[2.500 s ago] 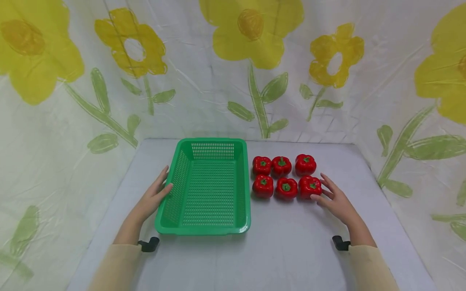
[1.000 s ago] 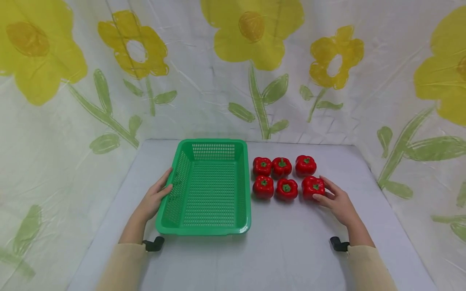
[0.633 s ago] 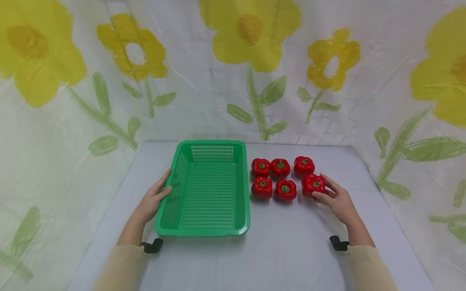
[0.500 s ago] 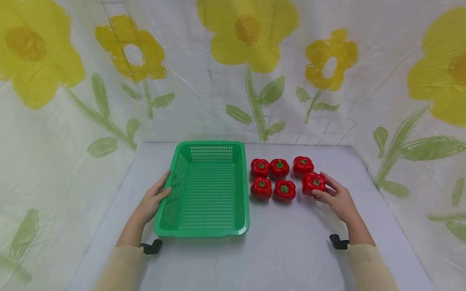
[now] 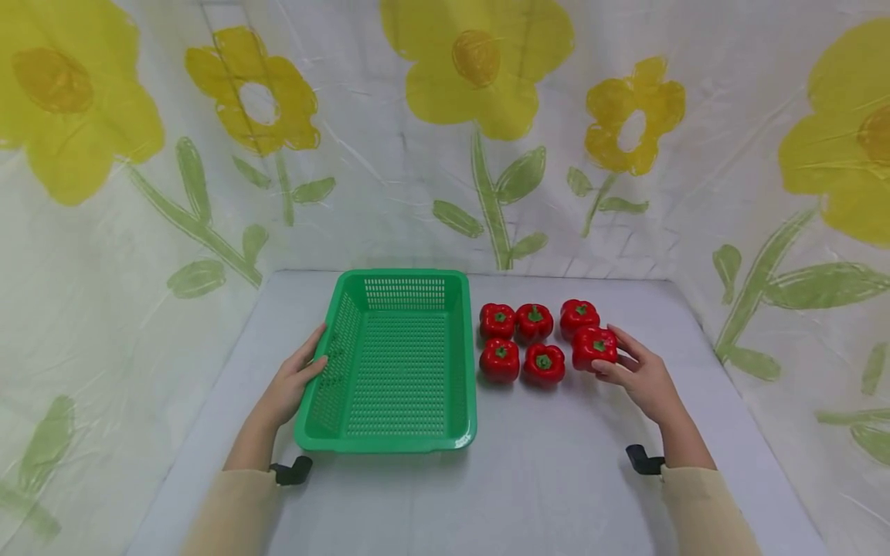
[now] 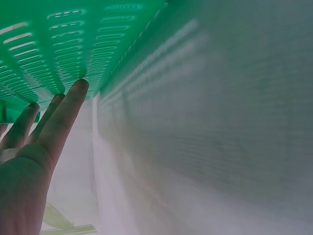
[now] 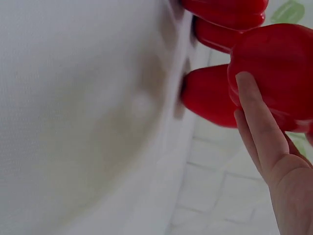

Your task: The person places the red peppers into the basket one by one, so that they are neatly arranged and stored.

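Observation:
My right hand (image 5: 648,378) holds a red bell pepper (image 5: 593,347) with a green stem between thumb and fingers. In the right wrist view this pepper (image 7: 276,68) is raised off the table, in front of another pepper (image 7: 208,93). A green plastic basket (image 5: 385,445) with slotted walls lies left of the peppers, with nothing in it. My left hand (image 5: 288,386) holds the basket's left side, thumb at the rim and fingers under it against the outer wall. The left wrist view shows those fingers (image 6: 63,117) stretched along the slotted wall.
Several more red bell peppers stand right of the basket, among them a front one (image 5: 544,364) and a back right one (image 5: 579,316). A white-covered table (image 5: 528,479) bears everything. Behind and beside it hangs a flowered curtain (image 5: 389,193).
My left hand has closed in on the basket's side. My right hand took hold of the front right pepper, drew it slightly right, then lifted it; it is now moving slightly left.

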`<state>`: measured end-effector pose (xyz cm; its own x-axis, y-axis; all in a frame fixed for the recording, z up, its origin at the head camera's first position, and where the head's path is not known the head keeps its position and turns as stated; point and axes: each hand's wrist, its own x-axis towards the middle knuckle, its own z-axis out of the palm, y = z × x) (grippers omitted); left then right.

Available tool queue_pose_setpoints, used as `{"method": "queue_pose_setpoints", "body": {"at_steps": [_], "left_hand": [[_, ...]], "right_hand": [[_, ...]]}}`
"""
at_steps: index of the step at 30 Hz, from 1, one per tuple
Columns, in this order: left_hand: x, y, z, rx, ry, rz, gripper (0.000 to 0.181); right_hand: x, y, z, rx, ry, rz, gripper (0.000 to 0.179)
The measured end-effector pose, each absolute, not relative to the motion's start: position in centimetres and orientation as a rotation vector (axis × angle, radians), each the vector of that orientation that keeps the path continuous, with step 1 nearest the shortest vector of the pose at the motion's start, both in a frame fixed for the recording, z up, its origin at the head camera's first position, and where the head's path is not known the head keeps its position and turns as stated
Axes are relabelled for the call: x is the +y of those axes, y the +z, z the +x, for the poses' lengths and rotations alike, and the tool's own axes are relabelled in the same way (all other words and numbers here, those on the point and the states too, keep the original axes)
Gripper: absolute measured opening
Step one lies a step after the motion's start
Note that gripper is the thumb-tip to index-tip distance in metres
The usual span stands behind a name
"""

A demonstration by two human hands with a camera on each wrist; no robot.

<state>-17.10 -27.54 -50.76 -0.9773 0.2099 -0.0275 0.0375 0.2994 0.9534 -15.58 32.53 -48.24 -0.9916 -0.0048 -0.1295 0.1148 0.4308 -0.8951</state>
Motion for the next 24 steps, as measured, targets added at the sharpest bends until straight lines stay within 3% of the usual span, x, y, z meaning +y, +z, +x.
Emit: {"method": "queue_pose_setpoints", "body": {"at_steps": [24], "left_hand": [[-27.3,-50.9,-17.1,2.357,1.816,0.195,0.062]], "right_hand": [[30.4,-46.7,-16.1,2.591,-1.685,0.031,0.087]]}}
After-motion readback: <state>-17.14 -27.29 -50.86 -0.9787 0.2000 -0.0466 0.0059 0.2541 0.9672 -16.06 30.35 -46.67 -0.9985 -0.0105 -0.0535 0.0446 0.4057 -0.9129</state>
